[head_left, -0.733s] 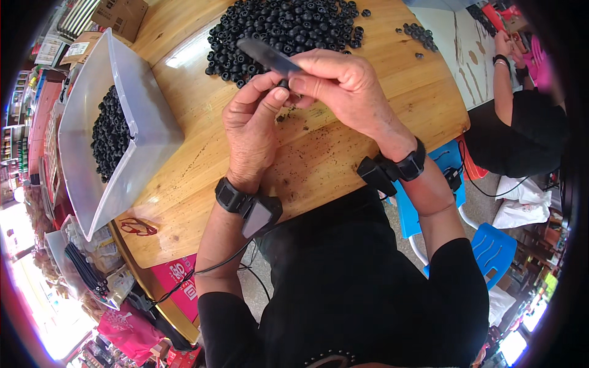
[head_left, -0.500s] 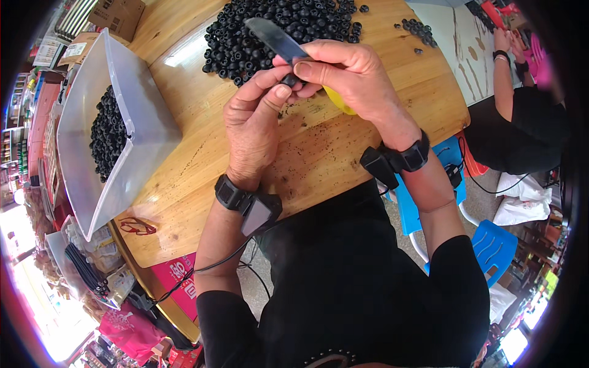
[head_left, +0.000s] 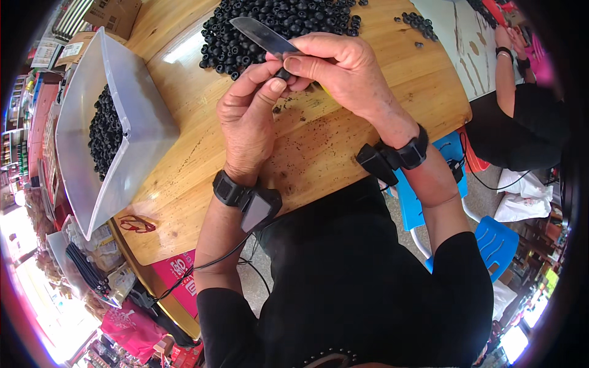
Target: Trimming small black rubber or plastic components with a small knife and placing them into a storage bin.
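So a small black piece [head_left: 283, 74] is being pinched between the thumb and fingertips of the left hand [head_left: 248, 116], right up against the right hand [head_left: 346, 73], where a knife [head_left: 264, 35] is gripped pretty firmly, blade angled up and left. Whether the piece is actually touched by the edge can't be told, fingers are in the way. All of it is held above a wooden table [head_left: 202, 135], just on the near side of a big heap of round black pieces [head_left: 276, 24]. Dark crumbs [head_left: 310, 142] are scattered below the hands. Off to the left, more black pieces [head_left: 105, 135] are held in a clear plastic tub [head_left: 147, 104], and a smaller cluster [head_left: 418, 26] can be seen near the table's right edge.
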The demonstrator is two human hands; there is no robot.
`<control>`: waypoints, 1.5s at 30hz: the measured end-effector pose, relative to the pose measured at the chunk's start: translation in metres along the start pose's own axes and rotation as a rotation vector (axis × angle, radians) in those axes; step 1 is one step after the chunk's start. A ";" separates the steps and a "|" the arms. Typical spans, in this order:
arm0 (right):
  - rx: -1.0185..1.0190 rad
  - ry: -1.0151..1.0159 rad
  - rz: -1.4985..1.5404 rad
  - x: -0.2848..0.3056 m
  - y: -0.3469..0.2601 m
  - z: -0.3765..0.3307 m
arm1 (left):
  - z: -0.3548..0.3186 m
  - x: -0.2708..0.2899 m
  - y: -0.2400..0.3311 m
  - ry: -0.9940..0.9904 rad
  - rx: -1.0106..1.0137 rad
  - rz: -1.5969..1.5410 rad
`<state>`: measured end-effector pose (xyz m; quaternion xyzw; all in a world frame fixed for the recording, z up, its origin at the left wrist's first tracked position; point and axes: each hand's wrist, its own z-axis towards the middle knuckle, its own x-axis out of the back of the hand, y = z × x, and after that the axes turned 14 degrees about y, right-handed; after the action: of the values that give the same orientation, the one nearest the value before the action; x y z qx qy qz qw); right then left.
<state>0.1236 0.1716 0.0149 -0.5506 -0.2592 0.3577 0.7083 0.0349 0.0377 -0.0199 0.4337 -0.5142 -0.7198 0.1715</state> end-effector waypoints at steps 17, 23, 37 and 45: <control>-0.251 0.020 0.379 0.012 0.001 0.003 | 0.005 0.004 0.004 -0.198 0.038 -0.301; -0.287 0.040 0.361 0.015 0.004 0.005 | 0.003 0.004 0.008 -0.172 0.041 -0.298; -0.282 0.167 0.461 0.029 0.009 0.011 | -0.001 0.019 0.134 0.364 -0.860 0.739; -0.168 0.253 0.451 0.035 0.011 0.014 | 0.021 0.077 0.164 0.558 -0.676 1.657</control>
<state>0.1316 0.2094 0.0071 -0.6916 -0.0683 0.4120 0.5893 -0.0580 -0.0716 0.0935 0.0131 -0.3631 -0.3494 0.8637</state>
